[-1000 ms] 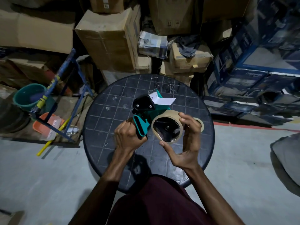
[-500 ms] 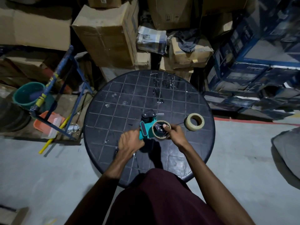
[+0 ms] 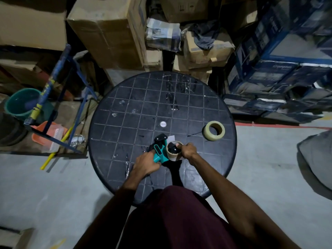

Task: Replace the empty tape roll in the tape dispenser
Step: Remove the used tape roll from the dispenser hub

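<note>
A teal and black tape dispenser (image 3: 160, 150) rests low on the round black table (image 3: 136, 105), near its front. My left hand (image 3: 145, 163) grips its teal handle. A bare brown cardboard roll (image 3: 172, 155) sits on the dispenser's black hub. My right hand (image 3: 187, 150) holds that roll by its rim, a finger on its top edge. A full roll of pale tape (image 3: 213, 130) lies flat on the table to the right, apart from both hands.
A small white disc (image 3: 163, 124) lies at the table's middle. Stacked cardboard boxes (image 3: 107, 31) and blue cartons (image 3: 280, 69) crowd the far side. A blue metal frame (image 3: 53, 83), green bucket (image 3: 19, 103) and orange tray (image 3: 52, 135) stand left. Grey floor surrounds the table.
The dispenser and brown roll, held up close to the camera a second ago, have come down to the table. Both hands keep their grip; the right hand has shifted on the roll.
</note>
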The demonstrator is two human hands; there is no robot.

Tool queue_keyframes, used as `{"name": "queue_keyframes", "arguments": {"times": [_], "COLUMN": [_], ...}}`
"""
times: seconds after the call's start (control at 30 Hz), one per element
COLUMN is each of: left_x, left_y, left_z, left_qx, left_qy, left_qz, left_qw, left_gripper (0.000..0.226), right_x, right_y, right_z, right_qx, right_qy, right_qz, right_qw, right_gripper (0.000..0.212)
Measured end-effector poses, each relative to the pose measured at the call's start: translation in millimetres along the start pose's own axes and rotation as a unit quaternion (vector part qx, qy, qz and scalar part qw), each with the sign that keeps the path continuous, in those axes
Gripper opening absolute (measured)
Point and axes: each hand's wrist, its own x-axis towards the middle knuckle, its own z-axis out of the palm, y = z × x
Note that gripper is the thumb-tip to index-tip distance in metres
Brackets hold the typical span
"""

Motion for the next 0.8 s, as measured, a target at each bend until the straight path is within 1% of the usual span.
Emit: {"name": "queue_keyframes", "arguments": {"times": [0.1, 0.13, 0.27, 0.47, 0.6, 0.73, 0.77, 0.8], "left_x": [10, 15, 38, 65, 78, 90, 92, 94], "left_y": [-7, -9, -13, -19, -23, -28, -29, -31], "left_z": [-2, -4, -13, -18, -19, -15, -14, -13], "left_qx": [-0.047, -0.060, -0.073, -0.059, -0.029, 0.022, 0.027, 0.026], "left_qy": [-0.031, -0.042, -0.068, -0.091, -0.077, -0.051, -0.047, -0.041], "left_qz": [-0.002, -0.001, 0.007, 0.004, 0.003, -0.012, -0.018, -0.025], "left_qw": [0.998, 0.997, 0.995, 0.994, 0.997, 0.998, 0.998, 0.999], "left_gripper": [0.050, 0.053, 0.056, 0.047, 0.046, 0.051, 0.053, 0.054], "right_x": [9, 11, 25, 52, 67, 69, 69, 70], "right_y": [-5, -7, -19, -26, -21, -20, -19, -18], "right_z": [1, 1, 1, 10, 18, 23, 24, 27], "right_qx": [0.011, 0.020, 0.075, 0.090, 0.103, 0.095, 0.093, 0.096], "right_qy": [-0.007, -0.007, -0.026, -0.073, -0.105, -0.130, -0.128, -0.122], "right_qz": [0.019, 0.024, 0.052, 0.082, 0.104, 0.116, 0.119, 0.119], "right_qw": [1.000, 1.000, 0.995, 0.990, 0.984, 0.980, 0.980, 0.981], "right_gripper": [0.047, 0.048, 0.043, 0.043, 0.038, 0.017, 0.016, 0.020]}}
